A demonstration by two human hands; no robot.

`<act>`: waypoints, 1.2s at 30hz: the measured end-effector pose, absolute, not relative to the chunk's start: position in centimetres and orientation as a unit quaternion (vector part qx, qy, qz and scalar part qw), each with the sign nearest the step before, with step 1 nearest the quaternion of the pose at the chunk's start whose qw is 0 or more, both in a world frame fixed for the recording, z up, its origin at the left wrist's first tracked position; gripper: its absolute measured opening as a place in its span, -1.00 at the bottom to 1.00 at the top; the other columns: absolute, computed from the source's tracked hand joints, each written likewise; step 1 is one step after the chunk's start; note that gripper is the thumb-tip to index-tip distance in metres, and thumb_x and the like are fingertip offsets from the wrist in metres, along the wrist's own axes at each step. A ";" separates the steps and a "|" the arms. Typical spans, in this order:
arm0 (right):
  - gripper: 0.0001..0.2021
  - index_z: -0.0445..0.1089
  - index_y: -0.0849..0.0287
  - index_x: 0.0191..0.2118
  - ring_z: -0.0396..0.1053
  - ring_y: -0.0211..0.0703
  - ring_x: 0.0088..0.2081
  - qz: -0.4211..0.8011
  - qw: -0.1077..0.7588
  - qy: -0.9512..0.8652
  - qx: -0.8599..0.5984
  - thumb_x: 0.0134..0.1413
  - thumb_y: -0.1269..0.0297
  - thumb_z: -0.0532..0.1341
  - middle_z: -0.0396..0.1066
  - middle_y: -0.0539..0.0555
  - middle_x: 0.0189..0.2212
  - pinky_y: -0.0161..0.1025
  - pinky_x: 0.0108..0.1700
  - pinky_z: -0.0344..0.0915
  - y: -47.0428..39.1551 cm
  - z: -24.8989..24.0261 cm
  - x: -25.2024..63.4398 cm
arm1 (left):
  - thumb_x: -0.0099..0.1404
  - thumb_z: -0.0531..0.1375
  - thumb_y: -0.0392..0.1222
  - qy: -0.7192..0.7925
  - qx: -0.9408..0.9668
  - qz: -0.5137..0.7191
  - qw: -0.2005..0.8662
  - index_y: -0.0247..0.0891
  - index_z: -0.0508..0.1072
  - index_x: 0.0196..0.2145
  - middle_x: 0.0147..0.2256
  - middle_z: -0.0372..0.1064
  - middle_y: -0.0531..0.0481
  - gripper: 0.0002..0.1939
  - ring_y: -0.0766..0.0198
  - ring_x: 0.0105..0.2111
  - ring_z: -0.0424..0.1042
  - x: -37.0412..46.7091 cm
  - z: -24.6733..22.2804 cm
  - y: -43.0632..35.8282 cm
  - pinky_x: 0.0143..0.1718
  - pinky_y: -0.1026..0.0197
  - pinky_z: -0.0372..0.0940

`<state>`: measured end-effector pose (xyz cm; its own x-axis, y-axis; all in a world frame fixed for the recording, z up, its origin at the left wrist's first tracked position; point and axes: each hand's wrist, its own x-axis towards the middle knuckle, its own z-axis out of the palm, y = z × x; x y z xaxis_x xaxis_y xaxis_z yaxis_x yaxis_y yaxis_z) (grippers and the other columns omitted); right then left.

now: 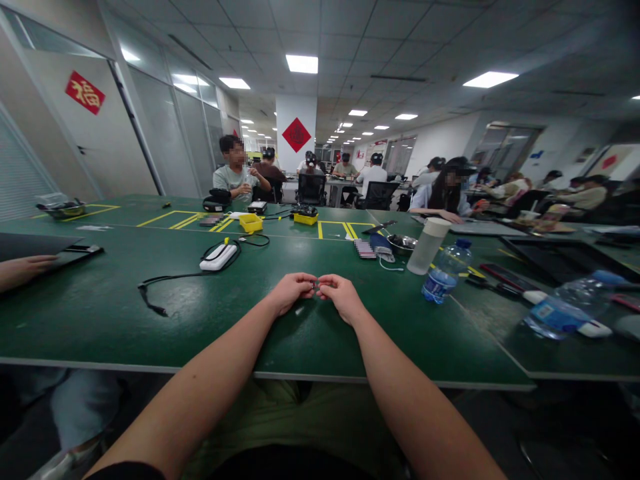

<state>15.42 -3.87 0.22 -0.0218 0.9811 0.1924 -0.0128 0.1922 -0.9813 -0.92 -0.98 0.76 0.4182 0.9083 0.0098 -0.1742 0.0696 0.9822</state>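
Both my hands meet over the middle of the green table (210,340), close to its front edge. My left hand (293,292) has its thumb and fingertips pinched together on something tiny and dark, too small to name. Facing it, my right hand (340,297) is also closed in a pinch, its fingertips almost touching those of the left. Whatever sits between the right fingers is hidden. A small pale bit (299,311) lies on the tabletop just below my left hand.
Left of my hands lie a white power bank (219,257) and a black cable (173,276). Yellow trays (251,223) stand farther back. To the right are a frosted bottle (429,247), a water bottle (447,272) and a tilted bottle (567,308). Another person's hand (27,270) rests at left.
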 end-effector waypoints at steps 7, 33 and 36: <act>-0.81 0.45 0.26 -0.34 0.41 -0.25 -0.42 0.419 0.517 -0.579 -0.471 -0.20 0.36 0.26 0.47 0.04 -0.46 -0.29 -0.32 0.34 -3.7 -0.1 15.6 | 0.07 0.23 -0.45 0.368 0.526 0.407 0.650 -0.41 0.48 -0.22 -0.37 0.47 -0.14 -0.73 0.37 -0.49 0.46 -0.9 0.8 -0.9 -0.39 0.35 0.39; -0.76 0.35 0.21 -0.26 0.47 -0.23 -0.38 0.480 0.534 -0.511 -0.472 -0.17 0.48 0.20 0.48 0.10 -0.34 -0.30 -0.37 0.41 -3.8 0.1 15.6 | 0.07 0.25 -0.44 0.362 0.532 0.398 0.654 -0.41 0.47 -0.20 -0.38 0.48 -0.14 -0.72 0.38 -0.49 0.46 -0.8 0.8 -1.1 -0.37 0.34 0.39; -0.80 0.38 0.24 -0.31 0.47 -0.23 -0.40 0.469 0.533 -0.524 -0.471 -0.19 0.48 0.21 0.48 0.10 -0.38 -0.30 -0.36 0.40 -3.8 0.1 15.6 | 0.09 0.22 -0.44 0.363 0.545 0.390 0.648 -0.41 0.47 -0.20 -0.38 0.49 -0.15 -0.73 0.40 -0.52 0.45 -0.8 1.0 -1.2 -0.40 0.36 0.38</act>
<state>15.62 -3.85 0.09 0.0110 0.9931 0.1168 -0.0063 0.1169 -0.9931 -0.80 -1.23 1.00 0.4325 0.9005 -0.0453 -0.1100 0.1025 0.9886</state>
